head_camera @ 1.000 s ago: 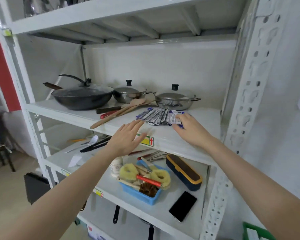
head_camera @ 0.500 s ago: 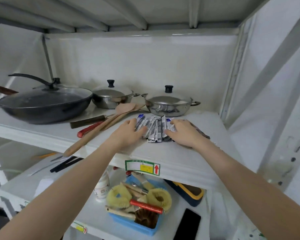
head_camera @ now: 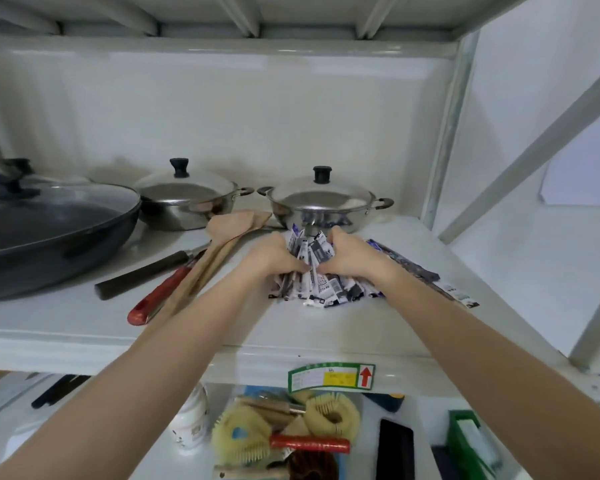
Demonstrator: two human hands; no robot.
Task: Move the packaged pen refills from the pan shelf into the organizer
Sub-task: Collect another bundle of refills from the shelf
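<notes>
A bunch of packaged pen refills (head_camera: 321, 289) in white, blue and black wrappers lies on the white pan shelf (head_camera: 66, 327), just in front of the right steel pot. My left hand (head_camera: 274, 259) and my right hand (head_camera: 349, 256) squeeze the bunch together from both sides, fingers curled round it, and the packs' far ends stick up between them. A few more refill packs (head_camera: 426, 275) lie flat to the right of my right wrist. The organizer cannot be told apart with certainty in this view.
A black lidded pan (head_camera: 49, 223) and two lidded steel pots (head_camera: 184, 199) (head_camera: 323, 202) stand at the back. Wooden spatulas (head_camera: 222, 244) and a red-handled tool (head_camera: 160, 296) lie left of the hands. Below, a blue basket of brushes (head_camera: 291, 434), a phone (head_camera: 395, 448) and a green box (head_camera: 468, 441).
The view has come in close to the pan shelf. Both hands went from lying flat beside the spread refills to pressing them together into a bunch, which now stands up between them.
</notes>
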